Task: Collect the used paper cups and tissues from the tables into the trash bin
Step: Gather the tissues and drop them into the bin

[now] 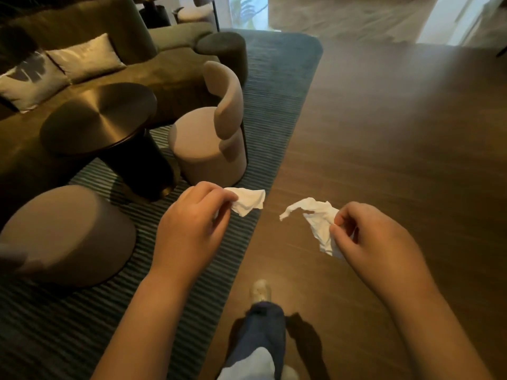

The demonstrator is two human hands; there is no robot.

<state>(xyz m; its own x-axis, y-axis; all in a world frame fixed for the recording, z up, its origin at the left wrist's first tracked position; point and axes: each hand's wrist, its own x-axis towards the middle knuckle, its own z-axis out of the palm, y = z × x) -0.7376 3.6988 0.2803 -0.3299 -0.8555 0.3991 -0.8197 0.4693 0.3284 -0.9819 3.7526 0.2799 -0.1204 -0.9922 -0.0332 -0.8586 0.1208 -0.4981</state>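
Observation:
My left hand [192, 218] pinches a crumpled white tissue [248, 201] between thumb and fingers, held out over the edge of the striped rug. My right hand [367, 237] pinches a second crumpled white tissue [319, 220] over the wooden floor. Both hands are at about waist height, a small gap between the two tissues. No paper cup and no trash bin are in view.
A round dark metal side table [101, 119] stands at the left, with a beige curved-back chair [216, 133] beside it and a round pouf [65, 234] nearer me. A sofa with cushions [82, 58] lies behind. Wooden floor [397, 133] stretches to the right. My leg and shoe [260, 292] are below.

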